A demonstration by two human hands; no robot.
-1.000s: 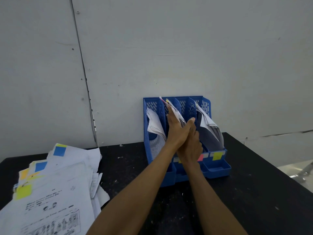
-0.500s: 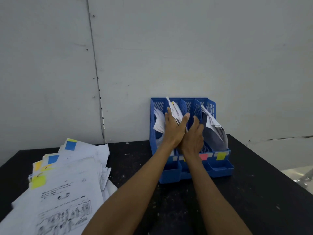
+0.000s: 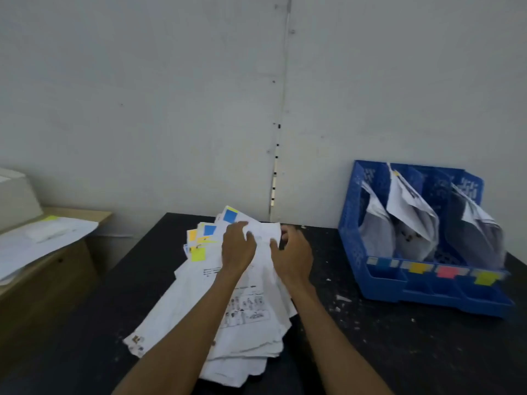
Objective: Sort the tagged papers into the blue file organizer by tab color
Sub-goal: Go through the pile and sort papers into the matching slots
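While the tagged papers [image 3: 251, 309] lie stacked loosely on the surface [image 3: 399, 352], the left hand [image 3: 238, 250] and right hand [image 3: 293, 256] both grasp the top sheets at the far edge. Risk: several sheets lift together, so mixed tab colours may enter one slot of the blue file organizer [image 3: 352, 238], standing well apart at right.

Open strip of black table [image 3: 370, 337] between white paper pile [image 3: 176, 303] and blue plastic file organizer [image 3: 427, 295]; grey wall [image 3: 171, 109] behind.
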